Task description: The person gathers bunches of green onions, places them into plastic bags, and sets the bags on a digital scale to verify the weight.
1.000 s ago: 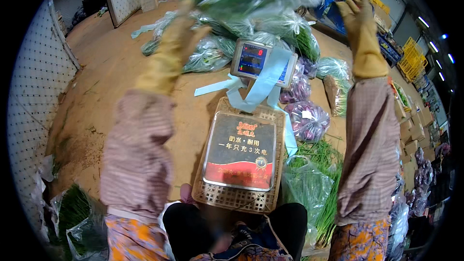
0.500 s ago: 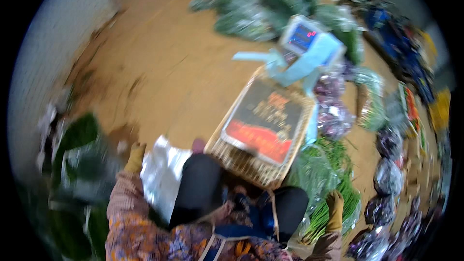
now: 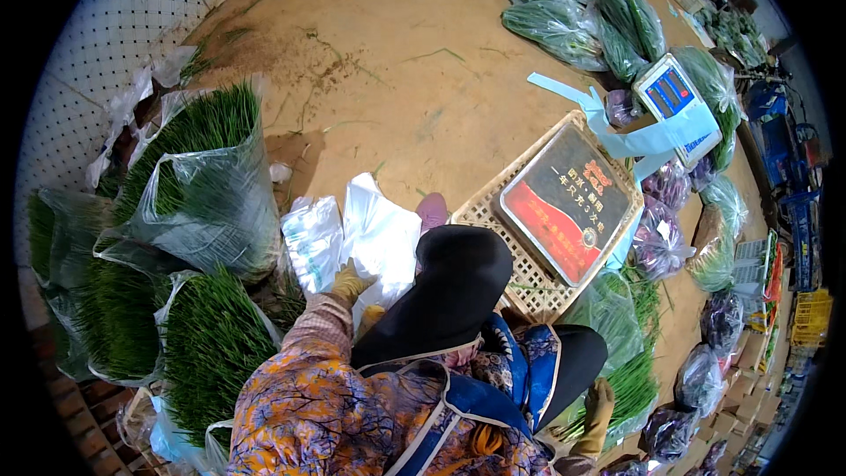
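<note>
White bags lie beside the knee, perhaps for easy reach; the left hand touches them. The right hand is near green stalks. Whether fingers pinch, I cannot tell.

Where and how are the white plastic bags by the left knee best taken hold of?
Probably pinch the white plastic bags by their near edge, from the person's side: they look thin and pliable, and the left hand is at that edge.

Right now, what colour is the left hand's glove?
Yellowish tan; the glove shows best in the head view.
</note>
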The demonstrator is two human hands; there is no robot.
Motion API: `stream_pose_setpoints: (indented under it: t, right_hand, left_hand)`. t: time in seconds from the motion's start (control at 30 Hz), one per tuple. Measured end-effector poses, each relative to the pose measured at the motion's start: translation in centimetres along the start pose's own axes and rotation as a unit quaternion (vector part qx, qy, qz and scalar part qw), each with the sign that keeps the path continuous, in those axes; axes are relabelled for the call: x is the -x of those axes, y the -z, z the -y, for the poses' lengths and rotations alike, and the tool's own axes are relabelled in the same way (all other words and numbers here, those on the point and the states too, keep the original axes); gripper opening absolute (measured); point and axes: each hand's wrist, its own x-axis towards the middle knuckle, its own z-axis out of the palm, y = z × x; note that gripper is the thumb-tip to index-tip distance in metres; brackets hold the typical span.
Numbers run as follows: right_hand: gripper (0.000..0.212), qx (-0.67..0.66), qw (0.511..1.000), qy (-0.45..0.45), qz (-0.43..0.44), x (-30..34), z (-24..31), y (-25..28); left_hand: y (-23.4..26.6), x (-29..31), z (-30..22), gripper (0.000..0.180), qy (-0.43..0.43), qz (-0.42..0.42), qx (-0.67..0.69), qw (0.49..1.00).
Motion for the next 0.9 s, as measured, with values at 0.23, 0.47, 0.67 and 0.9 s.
stream_pose_setpoints:
  t: [0.23,0.47,0.67,0.9]
  right_hand:
    - [0.024,0.112,0.992,-0.046,-0.031,3.7,-4.1,4.8]
    - [0.026,0.12,0.985,-0.065,-0.102,6.2,-1.4,3.6]
    - [0.036,0.145,0.977,0.141,-0.067,1.9,6.9,3.4]
    - [0.033,0.11,0.94,0.286,0.151,6.5,20.0,-21.7]
  left_hand:
    - [-0.3,-1.6,2.7,0.106,0.272,0.006,-0.01,0.962]
    - [-1.8,-4.4,6.3,0.044,0.075,-0.044,-0.015,0.996]
    - [5.7,-5.9,4.8,0.037,-0.083,-0.287,-0.031,0.954]
    - [17.5,4.8,-11.7,0.028,-0.68,-0.154,-0.07,0.713]
